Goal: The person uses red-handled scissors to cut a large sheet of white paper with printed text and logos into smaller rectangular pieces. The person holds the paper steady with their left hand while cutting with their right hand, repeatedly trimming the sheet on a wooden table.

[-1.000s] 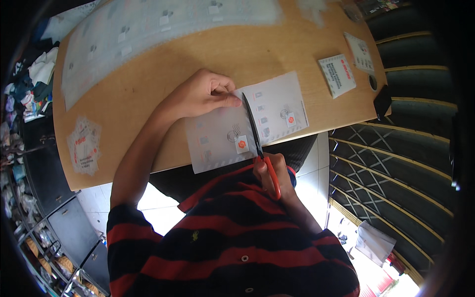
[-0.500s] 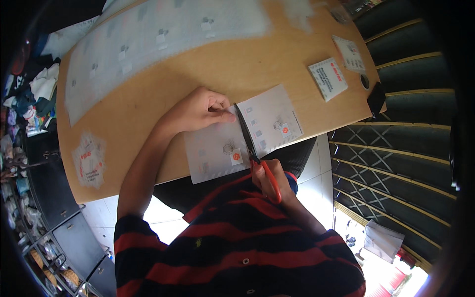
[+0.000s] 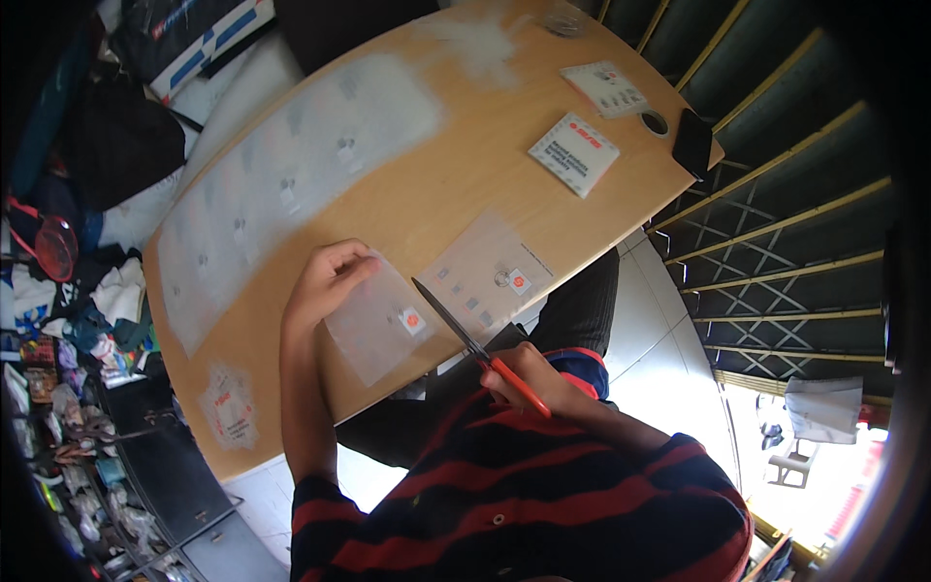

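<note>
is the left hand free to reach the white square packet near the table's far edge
Probably not right now: the left hand is pinning the clear sheet that the scissors cut, though bare tabletop lies toward the white packet.

small workshop | wooden table (image 3: 427, 194) with plastic sheets (image 3: 281, 184) | cluttered shelves (image 3: 58, 388) (packets, rags)
</note>
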`<state>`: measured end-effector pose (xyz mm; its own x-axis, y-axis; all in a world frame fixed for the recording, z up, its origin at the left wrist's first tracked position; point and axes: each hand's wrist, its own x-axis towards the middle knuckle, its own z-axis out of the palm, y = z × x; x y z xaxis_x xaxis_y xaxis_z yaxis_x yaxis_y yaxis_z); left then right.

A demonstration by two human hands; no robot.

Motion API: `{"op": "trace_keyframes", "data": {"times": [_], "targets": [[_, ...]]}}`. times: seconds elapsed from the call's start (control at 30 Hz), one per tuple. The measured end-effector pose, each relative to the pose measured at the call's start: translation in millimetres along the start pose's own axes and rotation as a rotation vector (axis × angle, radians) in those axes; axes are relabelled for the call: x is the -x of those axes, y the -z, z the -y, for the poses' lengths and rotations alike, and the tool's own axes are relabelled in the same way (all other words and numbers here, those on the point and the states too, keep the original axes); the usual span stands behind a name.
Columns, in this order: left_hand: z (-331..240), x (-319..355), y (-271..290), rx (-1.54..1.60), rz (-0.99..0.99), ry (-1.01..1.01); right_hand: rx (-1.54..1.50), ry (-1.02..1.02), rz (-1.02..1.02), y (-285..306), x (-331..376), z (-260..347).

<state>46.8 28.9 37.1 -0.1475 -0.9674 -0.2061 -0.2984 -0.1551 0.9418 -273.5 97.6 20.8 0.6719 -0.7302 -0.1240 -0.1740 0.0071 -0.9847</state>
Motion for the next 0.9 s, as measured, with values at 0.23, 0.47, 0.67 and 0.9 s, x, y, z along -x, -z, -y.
{"op": "trace_keyframes", "data": {"times": [0.23,0.47,0.67,0.9], "targets": [[-27,-35,-81,-0.232,-0.169,-0.201,-0.137,0.003,-0.125,29,38,-1],[-44,-10,-158,-0.671,-0.279,-0.569,-0.088,0.046,-0.305,53,55,-26],[-34,37,-155,-0.826,-0.177,-0.527,-0.112,0.011,-0.297,41,49,-42],[-54,130,-52,-0.911,-0.769,-0.347,-0.080,0.146,-0.191,39,30,-36]]}}
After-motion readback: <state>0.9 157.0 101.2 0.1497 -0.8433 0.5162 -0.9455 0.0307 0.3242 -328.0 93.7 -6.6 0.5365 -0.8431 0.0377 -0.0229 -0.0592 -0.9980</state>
